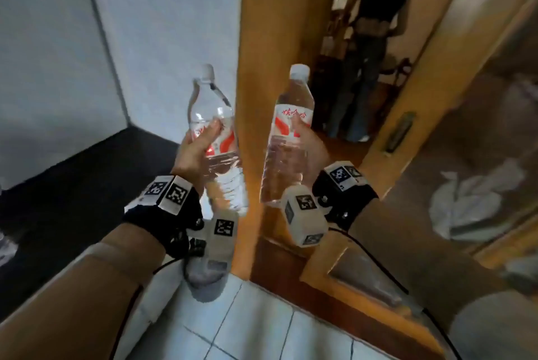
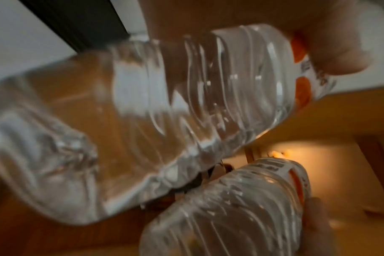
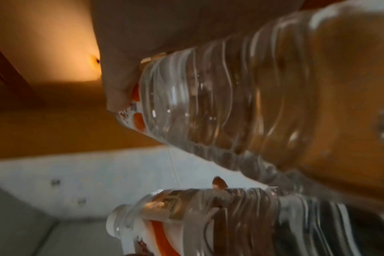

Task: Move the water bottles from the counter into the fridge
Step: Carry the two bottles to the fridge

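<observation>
A person holds one water bottle in each hand, both lifted in the air.

The left hand (image 1: 198, 150) wraps its fingers round the left bottle (image 1: 217, 141) at its red-and-white label; the right hand (image 1: 310, 141) grips the right bottle (image 1: 286, 138) the same way — both bottles clear, white caps up, leaning slightly, near each other but apart. Behind them are a wooden door frame (image 1: 253, 68), a pale wall (image 1: 160, 25) and a dark counter (image 1: 72, 185) — white floor tiles (image 1: 262, 324) lie below.

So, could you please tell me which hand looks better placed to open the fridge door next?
Neither clearly: the left hand grips one water bottle and the right hand grips another water bottle. No fridge is in view, so either grip must first free up.
</observation>
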Action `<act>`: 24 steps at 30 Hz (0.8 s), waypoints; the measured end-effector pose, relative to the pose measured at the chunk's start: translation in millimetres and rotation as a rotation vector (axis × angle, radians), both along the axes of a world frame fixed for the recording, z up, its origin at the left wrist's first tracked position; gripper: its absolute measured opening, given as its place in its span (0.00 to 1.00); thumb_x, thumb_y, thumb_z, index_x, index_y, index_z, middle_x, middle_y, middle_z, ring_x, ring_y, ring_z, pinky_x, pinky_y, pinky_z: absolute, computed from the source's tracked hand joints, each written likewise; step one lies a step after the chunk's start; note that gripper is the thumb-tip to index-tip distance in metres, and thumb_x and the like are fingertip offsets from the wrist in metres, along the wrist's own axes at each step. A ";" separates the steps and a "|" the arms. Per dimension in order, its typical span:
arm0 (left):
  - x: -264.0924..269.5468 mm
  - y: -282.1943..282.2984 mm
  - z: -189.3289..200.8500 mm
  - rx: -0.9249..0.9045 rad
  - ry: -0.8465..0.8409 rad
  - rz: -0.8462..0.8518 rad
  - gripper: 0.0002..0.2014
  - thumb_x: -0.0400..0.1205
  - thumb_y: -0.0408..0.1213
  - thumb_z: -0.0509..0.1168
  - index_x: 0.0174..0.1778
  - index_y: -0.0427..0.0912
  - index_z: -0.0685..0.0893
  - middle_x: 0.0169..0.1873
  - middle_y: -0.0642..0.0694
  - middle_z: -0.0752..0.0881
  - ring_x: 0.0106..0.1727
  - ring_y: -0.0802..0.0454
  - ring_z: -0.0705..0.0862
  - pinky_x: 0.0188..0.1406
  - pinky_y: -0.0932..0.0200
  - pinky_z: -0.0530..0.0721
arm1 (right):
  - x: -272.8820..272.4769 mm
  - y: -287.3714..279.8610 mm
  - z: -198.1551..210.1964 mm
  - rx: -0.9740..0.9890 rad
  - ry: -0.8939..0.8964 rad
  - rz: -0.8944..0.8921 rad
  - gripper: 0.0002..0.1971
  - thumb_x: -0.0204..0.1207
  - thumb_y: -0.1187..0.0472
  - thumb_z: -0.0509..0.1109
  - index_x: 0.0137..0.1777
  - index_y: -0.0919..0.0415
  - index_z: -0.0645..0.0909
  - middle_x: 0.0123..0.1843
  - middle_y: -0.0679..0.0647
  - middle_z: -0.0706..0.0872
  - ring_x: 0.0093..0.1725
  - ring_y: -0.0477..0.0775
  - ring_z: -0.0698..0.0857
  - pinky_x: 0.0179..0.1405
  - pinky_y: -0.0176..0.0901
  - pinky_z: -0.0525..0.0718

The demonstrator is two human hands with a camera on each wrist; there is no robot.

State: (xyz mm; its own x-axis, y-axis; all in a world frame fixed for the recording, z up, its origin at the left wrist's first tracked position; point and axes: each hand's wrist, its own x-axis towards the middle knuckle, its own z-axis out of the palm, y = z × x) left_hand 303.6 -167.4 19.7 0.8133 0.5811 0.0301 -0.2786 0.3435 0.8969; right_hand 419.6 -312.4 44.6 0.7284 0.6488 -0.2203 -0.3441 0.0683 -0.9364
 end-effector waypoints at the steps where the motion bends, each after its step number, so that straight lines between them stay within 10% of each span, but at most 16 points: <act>1: 20.5 -24.6 3.4 0.020 0.014 -0.062 0.31 0.62 0.57 0.74 0.55 0.39 0.83 0.40 0.42 0.89 0.37 0.45 0.88 0.43 0.49 0.87 | 13.7 -34.4 2.3 0.014 0.008 -0.048 0.28 0.72 0.38 0.65 0.61 0.61 0.78 0.44 0.57 0.87 0.42 0.56 0.87 0.48 0.47 0.86; 4: 74.4 -114.2 20.0 0.067 0.050 -0.251 0.33 0.58 0.59 0.76 0.55 0.42 0.83 0.40 0.45 0.87 0.34 0.48 0.86 0.34 0.55 0.87 | 37.6 -149.3 7.3 0.096 -0.018 -0.222 0.20 0.80 0.44 0.57 0.49 0.62 0.79 0.26 0.51 0.89 0.24 0.48 0.87 0.21 0.35 0.84; 8: 131.0 -256.7 36.9 0.070 0.029 -0.426 0.21 0.75 0.48 0.67 0.62 0.42 0.77 0.51 0.46 0.83 0.39 0.51 0.84 0.24 0.65 0.85 | 48.6 -297.8 12.5 0.116 -0.142 -0.442 0.16 0.75 0.45 0.65 0.36 0.58 0.80 0.23 0.48 0.86 0.23 0.48 0.83 0.27 0.39 0.82; 11: 158.0 -374.7 38.8 0.043 0.086 -0.661 0.38 0.54 0.61 0.77 0.58 0.44 0.83 0.49 0.42 0.88 0.47 0.41 0.87 0.45 0.49 0.87 | 50.5 -411.7 11.7 0.093 -0.189 -0.538 0.14 0.64 0.48 0.72 0.27 0.57 0.78 0.17 0.48 0.78 0.15 0.46 0.72 0.19 0.33 0.66; 14: 169.2 -491.7 41.3 0.032 0.096 -0.878 0.17 0.72 0.53 0.69 0.40 0.41 0.89 0.29 0.43 0.89 0.29 0.45 0.87 0.34 0.52 0.87 | 46.8 -523.0 9.7 0.011 -0.206 -0.704 0.13 0.66 0.53 0.76 0.36 0.57 0.75 0.23 0.49 0.80 0.19 0.46 0.77 0.19 0.33 0.74; 18: 178.9 -625.7 39.8 0.070 0.132 -1.052 0.14 0.76 0.51 0.65 0.32 0.48 0.89 0.29 0.45 0.90 0.26 0.50 0.87 0.27 0.57 0.86 | 34.9 -652.5 10.6 -0.035 -0.304 -0.910 0.08 0.61 0.60 0.77 0.39 0.58 0.82 0.28 0.54 0.84 0.27 0.50 0.82 0.29 0.38 0.80; 24: 230.7 -762.0 43.0 0.115 0.092 -1.174 0.39 0.52 0.64 0.77 0.57 0.50 0.86 0.63 0.40 0.84 0.65 0.38 0.81 0.70 0.36 0.75 | 43.6 -790.2 10.6 -0.093 -0.286 -1.143 0.08 0.65 0.67 0.77 0.43 0.61 0.83 0.35 0.56 0.88 0.34 0.53 0.87 0.38 0.45 0.88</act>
State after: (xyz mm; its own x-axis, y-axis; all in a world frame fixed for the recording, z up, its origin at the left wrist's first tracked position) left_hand 534.3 -929.5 62.7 0.8493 -0.5252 -0.0535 0.2210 0.2616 0.9395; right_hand 463.2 -1102.7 55.1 0.9061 -0.4218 0.0329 0.0957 0.1284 -0.9871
